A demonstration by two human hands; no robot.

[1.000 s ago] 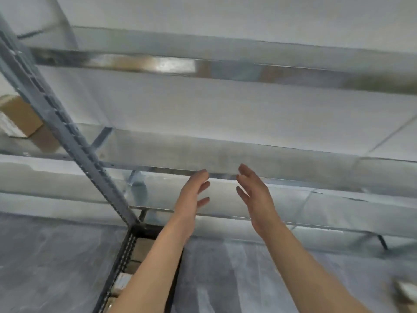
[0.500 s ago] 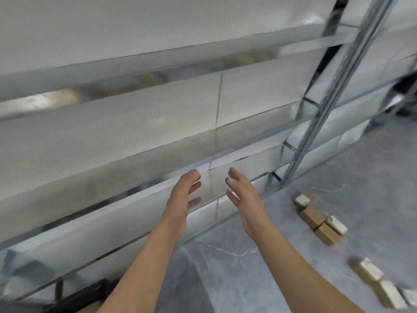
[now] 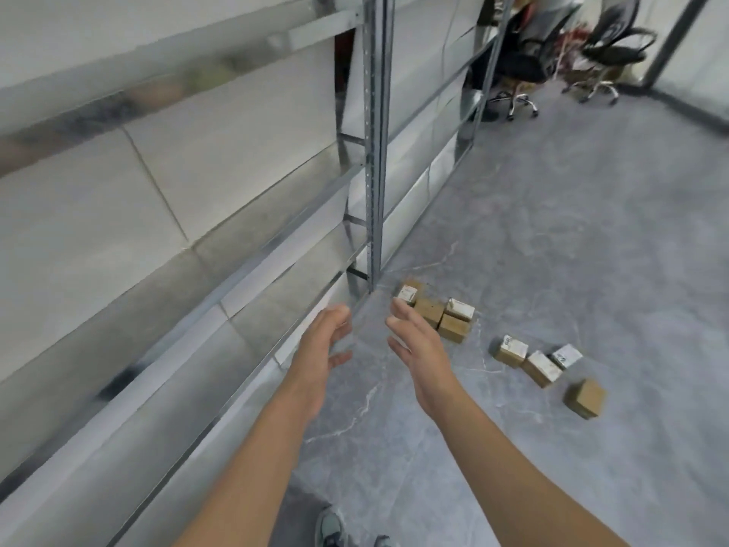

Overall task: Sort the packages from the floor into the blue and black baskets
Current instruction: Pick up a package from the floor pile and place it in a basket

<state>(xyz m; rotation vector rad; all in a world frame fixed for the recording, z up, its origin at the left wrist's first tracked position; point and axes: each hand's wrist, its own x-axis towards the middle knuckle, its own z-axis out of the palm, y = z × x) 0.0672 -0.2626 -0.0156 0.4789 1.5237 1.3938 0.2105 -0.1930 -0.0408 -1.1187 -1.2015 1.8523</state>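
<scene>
Both hands — left hand [image 3: 321, 351], right hand [image 3: 420, 345] — are held open, empty, above the grey marbled floor [image 3: 572, 230]; small brown cardboard packages [image 3: 442, 315] are scattered just beyond.

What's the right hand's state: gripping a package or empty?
Open, empty. The right hand shows straight, spread fingers with nothing in them; the packages lie on the floor.
</scene>
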